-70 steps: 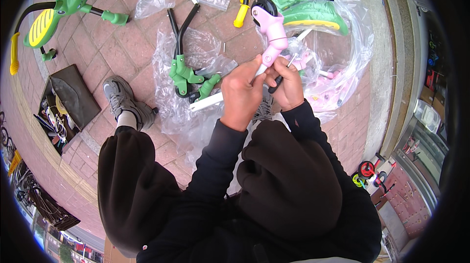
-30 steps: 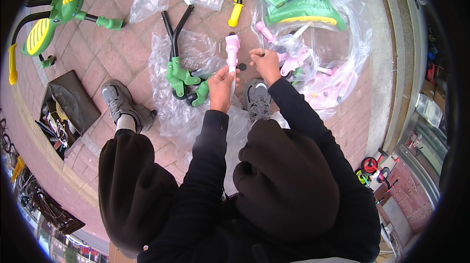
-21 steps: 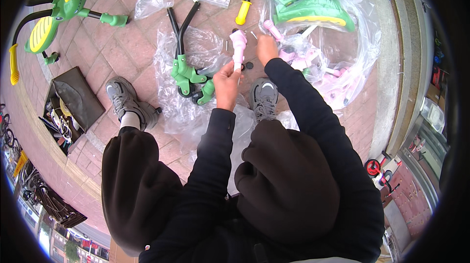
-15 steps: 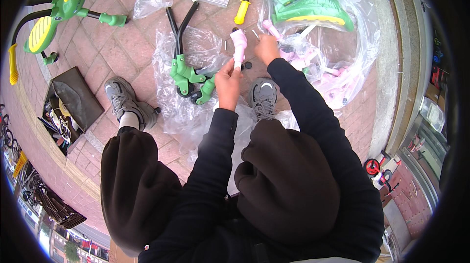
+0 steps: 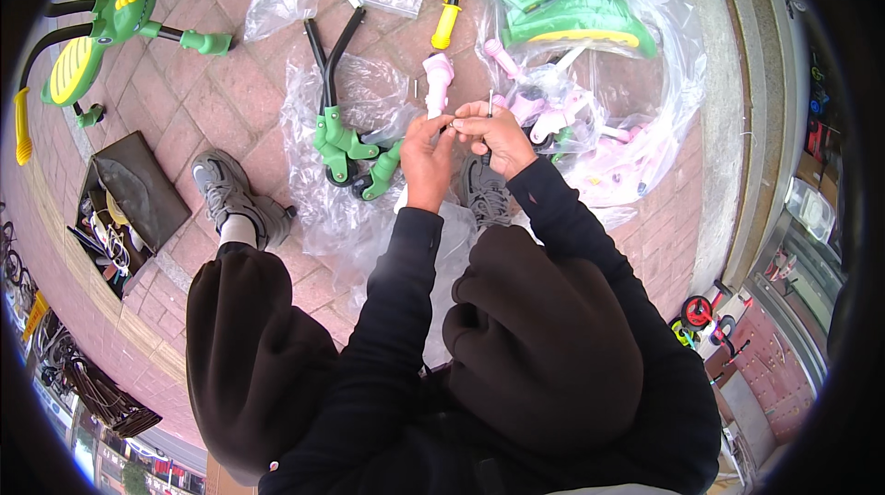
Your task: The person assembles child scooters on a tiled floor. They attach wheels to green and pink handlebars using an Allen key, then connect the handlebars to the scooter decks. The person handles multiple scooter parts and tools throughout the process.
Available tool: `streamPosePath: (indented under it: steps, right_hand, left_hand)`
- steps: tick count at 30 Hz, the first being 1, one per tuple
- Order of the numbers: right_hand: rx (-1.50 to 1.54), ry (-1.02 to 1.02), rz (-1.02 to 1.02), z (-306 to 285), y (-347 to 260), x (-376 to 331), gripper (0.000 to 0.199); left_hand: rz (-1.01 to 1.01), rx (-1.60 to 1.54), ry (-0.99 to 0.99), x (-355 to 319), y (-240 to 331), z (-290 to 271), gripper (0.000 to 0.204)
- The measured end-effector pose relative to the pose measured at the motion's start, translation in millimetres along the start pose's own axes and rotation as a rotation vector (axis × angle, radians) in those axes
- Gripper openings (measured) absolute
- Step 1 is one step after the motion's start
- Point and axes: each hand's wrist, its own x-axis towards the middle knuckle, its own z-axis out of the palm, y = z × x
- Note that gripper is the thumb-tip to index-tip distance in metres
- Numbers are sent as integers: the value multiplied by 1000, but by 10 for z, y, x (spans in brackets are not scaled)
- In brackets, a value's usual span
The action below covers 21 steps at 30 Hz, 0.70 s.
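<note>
My left hand (image 5: 427, 168) is closed around the lower end of a pink plastic fitting (image 5: 437, 82), which points away from me. My right hand (image 5: 502, 138) is closed on a slim screwdriver (image 5: 490, 100); its thin shaft sticks up past the fingers. The right thumb and forefinger pinch close against the left fingertips, beside the fitting's lower end. Whatever lies between those fingertips is too small to make out. Left of my hands, a green-footed frame (image 5: 343, 140) with black tubes rests on clear plastic wrap.
A clear bag (image 5: 678, 62) at the right holds a green toy body (image 5: 590, 20) and several pink parts (image 5: 562, 117). Yellow-gripped handlebars (image 5: 445, 20) lie beyond my hands. An open tool case (image 5: 143, 186) and a green ride-on toy (image 5: 124, 11) stand left.
My right hand has come left and nearer with the screwdriver, its fingertips now meeting my left hand. The pink fitting has shifted slightly left in the picture, still held.
</note>
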Motion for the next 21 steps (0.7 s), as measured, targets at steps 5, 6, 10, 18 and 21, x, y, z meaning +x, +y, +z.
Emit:
streamPosePath:
  steps: [5,6,10,18,21]
  right_hand:
    - [5,27,-40,-4,98,2,15]
    - [16,50,-51,6,115,11,15]
    - [42,-2,1,66,151,54,28]
    - [16,-3,-249,253,215,-165,48]
    - [28,30,-246,275,149,-211,51]
  left_hand:
    - [-125,-163,10,17,-39,5,14]
    - [-181,-203,6,20,-34,4,13]
    - [-308,-369,-20,-20,71,40,11]
    - [-449,-440,-111,-3,256,54,13]
    - [-263,-351,-56,55,248,75,14]
